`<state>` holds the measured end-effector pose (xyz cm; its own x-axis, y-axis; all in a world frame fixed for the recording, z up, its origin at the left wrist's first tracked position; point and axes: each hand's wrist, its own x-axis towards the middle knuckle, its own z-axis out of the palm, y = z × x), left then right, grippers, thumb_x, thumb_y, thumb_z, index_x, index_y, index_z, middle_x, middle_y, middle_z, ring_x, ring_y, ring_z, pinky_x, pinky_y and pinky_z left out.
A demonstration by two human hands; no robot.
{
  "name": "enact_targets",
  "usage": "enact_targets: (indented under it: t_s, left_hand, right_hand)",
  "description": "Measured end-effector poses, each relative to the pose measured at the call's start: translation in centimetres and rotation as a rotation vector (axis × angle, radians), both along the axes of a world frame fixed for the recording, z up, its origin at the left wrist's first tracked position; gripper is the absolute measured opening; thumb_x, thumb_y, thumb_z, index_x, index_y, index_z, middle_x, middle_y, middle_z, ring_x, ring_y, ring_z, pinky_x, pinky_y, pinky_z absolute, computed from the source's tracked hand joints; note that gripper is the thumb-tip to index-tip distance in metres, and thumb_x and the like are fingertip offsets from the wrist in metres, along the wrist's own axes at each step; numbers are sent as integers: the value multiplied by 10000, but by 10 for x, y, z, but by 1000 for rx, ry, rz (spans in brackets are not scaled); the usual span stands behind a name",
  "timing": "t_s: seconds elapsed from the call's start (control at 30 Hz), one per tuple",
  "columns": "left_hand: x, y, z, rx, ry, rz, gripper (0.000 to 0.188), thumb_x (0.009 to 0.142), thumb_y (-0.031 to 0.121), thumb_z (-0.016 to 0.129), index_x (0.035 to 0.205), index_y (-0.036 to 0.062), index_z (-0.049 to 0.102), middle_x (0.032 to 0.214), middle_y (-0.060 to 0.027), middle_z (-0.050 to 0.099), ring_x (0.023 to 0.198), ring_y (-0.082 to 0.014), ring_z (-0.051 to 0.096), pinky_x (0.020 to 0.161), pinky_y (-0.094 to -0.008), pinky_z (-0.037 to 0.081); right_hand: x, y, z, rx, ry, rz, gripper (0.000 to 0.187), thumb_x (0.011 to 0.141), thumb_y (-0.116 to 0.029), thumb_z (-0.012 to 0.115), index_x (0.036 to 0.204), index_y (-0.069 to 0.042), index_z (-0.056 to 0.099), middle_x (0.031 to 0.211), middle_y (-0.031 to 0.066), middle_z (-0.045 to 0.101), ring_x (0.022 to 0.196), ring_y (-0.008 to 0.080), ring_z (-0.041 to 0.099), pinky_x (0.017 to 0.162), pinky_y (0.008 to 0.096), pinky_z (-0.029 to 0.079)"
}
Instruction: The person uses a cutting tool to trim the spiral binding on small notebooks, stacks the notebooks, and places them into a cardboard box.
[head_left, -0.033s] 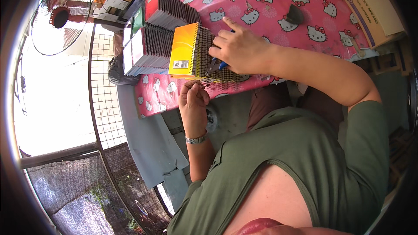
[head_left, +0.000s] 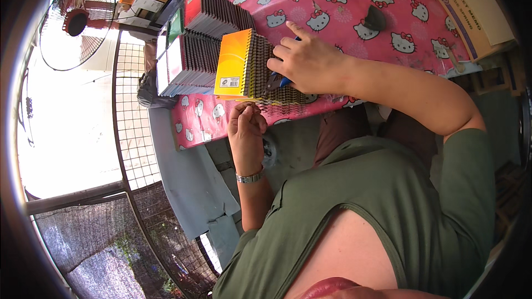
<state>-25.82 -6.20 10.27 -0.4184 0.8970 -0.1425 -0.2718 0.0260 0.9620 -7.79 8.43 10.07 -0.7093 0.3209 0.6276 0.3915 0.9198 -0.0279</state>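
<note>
A stack of yellow spiral notebooks stands near the table's front edge, its wire coils facing right. My right hand is closed around blue-handled pliers, forefinger stretched out. The pliers' dark jaws lie against the coils at the stack's right side. Below the stack's near edge, my left hand has its fingers bent and pressed together beside the lowest coils. Whether it grips a coil or a piece of wire is too small to make out.
Stacks of red notebooks and white-edged notebooks stand left of the yellow ones. A pink patterned cloth covers the table. A dark grey object lies farther right, near a cardboard box. A fan stands at far left.
My right hand and the pliers have shifted very slightly to the right along the coils. My left hand and the notebooks stay in place.
</note>
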Motion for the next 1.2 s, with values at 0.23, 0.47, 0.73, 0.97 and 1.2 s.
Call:
enact_targets:
  t_s: [0.23, 0.47, 0.73, 0.97, 1.2]
  left_hand:
    - [5, 5, 0, -59, 206, -56, 80, 921, 27, 615, 985, 8, 570, 707, 8, 537, 556, -64, 450, 516, -210, 351]
    - [-6, 0, -8, -50, 57, -32, 86, 916, 40, 627, 974, 7, 573, 762, -11, 562, 573, -73, 469, 527, -219, 367]
    - [1, 5, -11, -91, 163, -66, 90, 915, 44, 629, 982, 4, 584, 728, 6, 547, 570, -69, 461, 529, -221, 368]
    - [-6, 2, -12, -105, 177, -72, 72, 944, 83, 587, 966, 14, 584, 677, 23, 513, 556, -63, 440, 526, -219, 357]
    - [9, 8, -7, -119, 59, -17, 89, 935, 92, 607, 974, 16, 584, 701, 19, 534, 555, -51, 437, 517, -210, 351]
  right_hand:
    - [-13, -8, 10, -34, -244, -10, 82, 800, -141, 573, 823, -101, 640, 755, 25, 632, 834, 223, 650, 847, 373, 504]
    - [-7, -1, -3, -90, -132, -2, 80, 807, -155, 569, 795, -111, 635, 762, 30, 625, 816, 217, 647, 838, 366, 499]
    - [-12, -3, -6, 43, -153, -15, 83, 804, -165, 571, 785, -115, 635, 775, 46, 644, 791, 221, 657, 772, 366, 512]
    - [-10, 0, -11, -137, -203, -2, 100, 803, -161, 566, 817, -99, 643, 783, 76, 674, 757, 241, 671, 742, 388, 543]
    - [-9, 4, -21, 144, 19, 24, 112, 799, -148, 558, 827, -84, 646, 771, 80, 670, 745, 254, 667, 767, 401, 543]
